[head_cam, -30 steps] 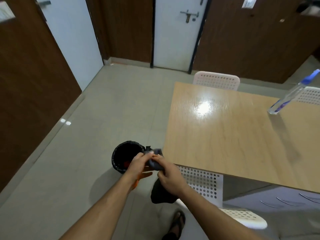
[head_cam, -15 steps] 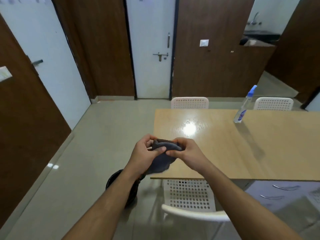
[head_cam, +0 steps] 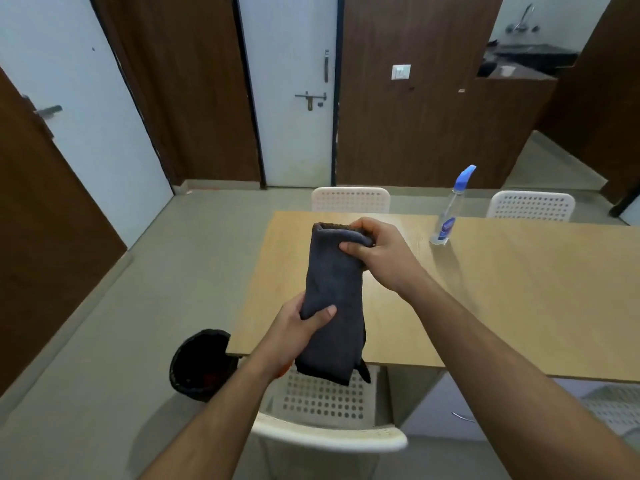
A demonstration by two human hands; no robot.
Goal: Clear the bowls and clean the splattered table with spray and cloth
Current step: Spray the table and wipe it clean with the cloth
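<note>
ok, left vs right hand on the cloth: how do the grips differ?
The left hand holds the cloth low, near its middle, thumb across the front. The right hand pinches the top folded edge, higher and farther out over the table. Both grip the same cloth.

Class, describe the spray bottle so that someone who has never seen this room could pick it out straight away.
Start at the long wooden table in the middle of the room. The spray bottle stands upright near its far edge, between two white perforated chairs behind it. It is clear and slim, with a blue nozzle and a blue label.
</note>
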